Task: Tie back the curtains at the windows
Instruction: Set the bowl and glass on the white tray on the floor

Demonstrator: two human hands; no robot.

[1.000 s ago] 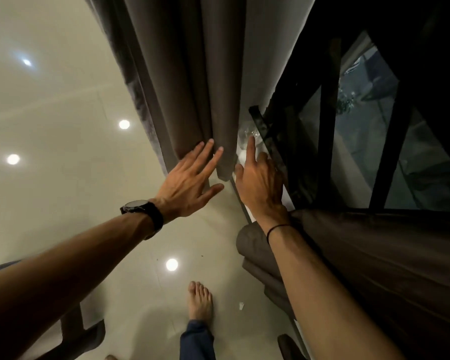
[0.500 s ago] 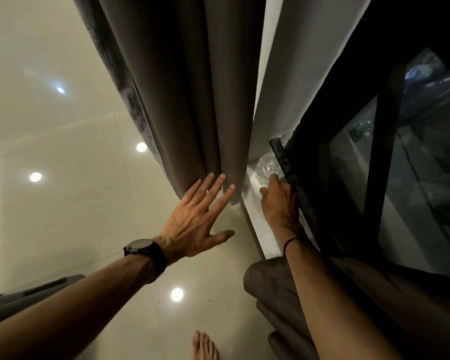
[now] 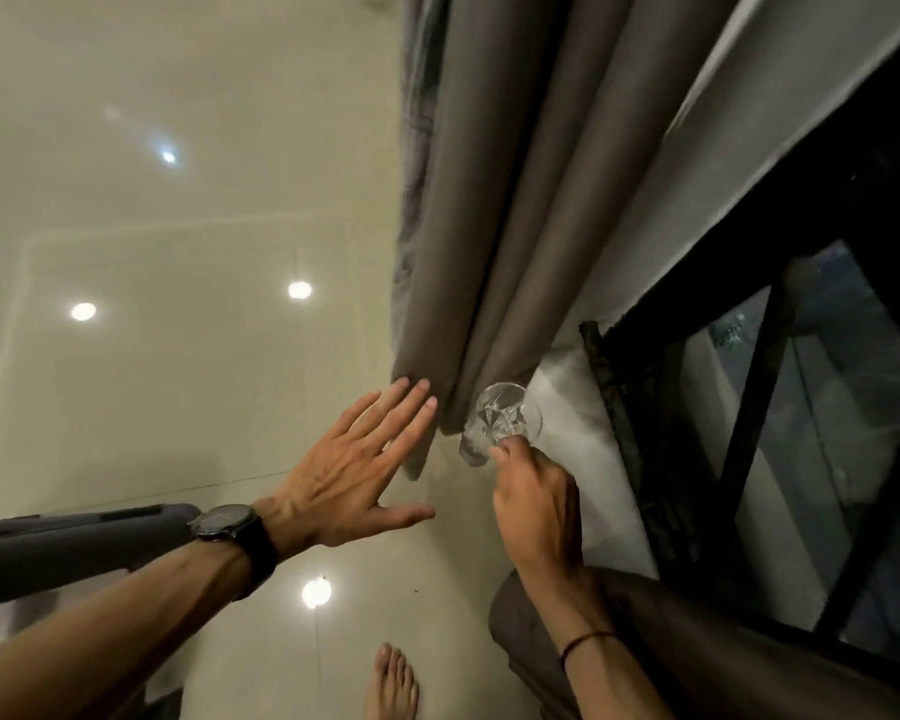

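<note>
L hand [image 3: 354,475]: flat, fingers straight and apart, pressed to lower hem of curtain [image 3: 489,252], prob. keeping folds clear. R hand [image 3: 533,504]: fingertips pinched on cut-glass piece [image 3: 500,423] at ledge [image 3: 588,449] edge, just beside hem; judged obstruction removal. Curtain hanging loose by window [image 3: 827,433], not yet tied.

Left hand [image 3: 345,485] splayed; right hand [image 3: 536,504] in a pinch.

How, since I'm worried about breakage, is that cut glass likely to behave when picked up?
Probably rigid and fragile: the glass is clear with cut facets. Likely slippery, as the right hand pinches it at one side only. Being round, it might roll if laid down.
</note>
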